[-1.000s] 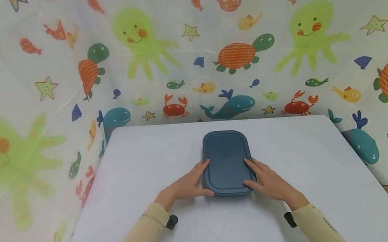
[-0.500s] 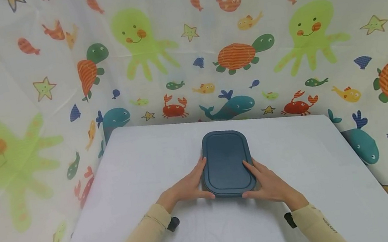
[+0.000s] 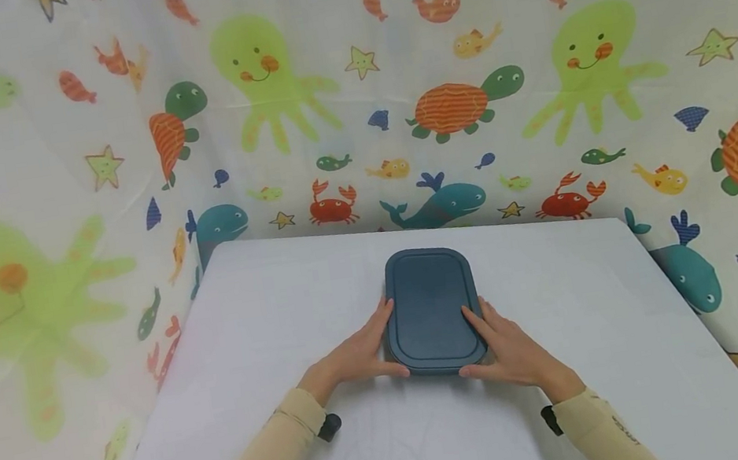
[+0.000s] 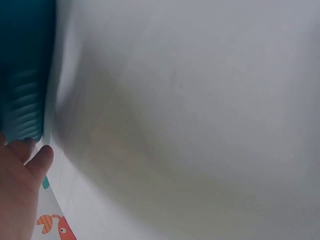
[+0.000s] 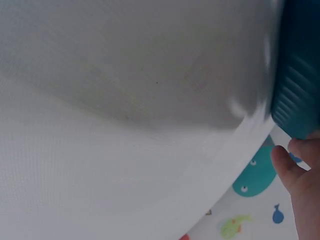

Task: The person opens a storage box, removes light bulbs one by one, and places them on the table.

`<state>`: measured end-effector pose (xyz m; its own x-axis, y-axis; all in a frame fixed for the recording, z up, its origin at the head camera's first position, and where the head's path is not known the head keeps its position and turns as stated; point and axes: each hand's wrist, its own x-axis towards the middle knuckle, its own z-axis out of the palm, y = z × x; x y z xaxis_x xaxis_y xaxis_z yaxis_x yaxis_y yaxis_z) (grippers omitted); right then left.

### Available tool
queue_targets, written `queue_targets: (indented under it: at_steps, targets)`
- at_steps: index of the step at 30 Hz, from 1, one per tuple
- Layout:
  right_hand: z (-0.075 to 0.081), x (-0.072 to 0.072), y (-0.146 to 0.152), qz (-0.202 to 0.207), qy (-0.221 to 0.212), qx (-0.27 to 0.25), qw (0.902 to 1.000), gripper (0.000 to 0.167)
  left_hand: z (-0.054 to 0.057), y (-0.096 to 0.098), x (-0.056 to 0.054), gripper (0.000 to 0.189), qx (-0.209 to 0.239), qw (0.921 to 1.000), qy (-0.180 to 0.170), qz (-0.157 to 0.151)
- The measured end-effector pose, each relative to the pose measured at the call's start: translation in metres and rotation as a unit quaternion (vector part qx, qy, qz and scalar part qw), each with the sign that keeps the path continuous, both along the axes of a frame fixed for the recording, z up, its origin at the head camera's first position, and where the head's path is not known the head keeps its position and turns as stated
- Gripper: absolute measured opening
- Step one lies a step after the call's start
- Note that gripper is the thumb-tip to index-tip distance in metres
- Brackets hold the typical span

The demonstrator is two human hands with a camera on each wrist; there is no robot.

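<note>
One box [image 3: 431, 308] tops a table [image 3: 647, 363] amid sea-print cloth [image 3: 350, 105].

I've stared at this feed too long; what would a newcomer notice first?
Probably the bright sea-animal backdrop, with its octopuses, turtles and crabs, filling the head view above and beside the white table. Next, the dark blue box on the table, the darkest large shape there. The left hand and right hand touch its two sides.
</note>
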<state>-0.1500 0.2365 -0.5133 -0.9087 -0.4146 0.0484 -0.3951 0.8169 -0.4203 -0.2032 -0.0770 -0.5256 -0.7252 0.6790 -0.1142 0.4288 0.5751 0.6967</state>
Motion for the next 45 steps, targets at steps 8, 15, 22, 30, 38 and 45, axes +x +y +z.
queue_targets:
  at_steps: [8,15,22,30,38,45]
  targets:
    - [-0.001,-0.002,-0.003,-0.008,0.001,0.022,0.9997,0.109,-0.001,0.000,-0.005,0.128,0.000,0.9999,0.009,-0.004]
    - [-0.004,-0.007,-0.002,0.009,0.062,0.058,0.9963,0.105,0.004,-0.002,-0.009,0.127,-0.010,0.9999,0.012,0.000]
    - [-0.003,-0.011,-0.005,0.007,0.075,0.060,0.9953,0.104,0.006,-0.004,-0.015,0.128,-0.014,0.9998,0.015,0.003]
    - [-0.005,-0.016,-0.009,0.001,0.081,0.074,0.9940,0.105,0.005,-0.010,-0.019,0.129,-0.007,0.9999,0.009,0.000]
    - [0.000,-0.024,-0.022,0.006,0.097,0.060,0.9935,0.104,0.002,-0.021,-0.027,0.129,-0.003,0.9998,0.008,0.020]
    - [0.004,-0.032,-0.037,0.009,0.102,0.075,0.9920,0.104,-0.004,-0.037,-0.032,0.126,0.015,0.9992,0.025,0.028]
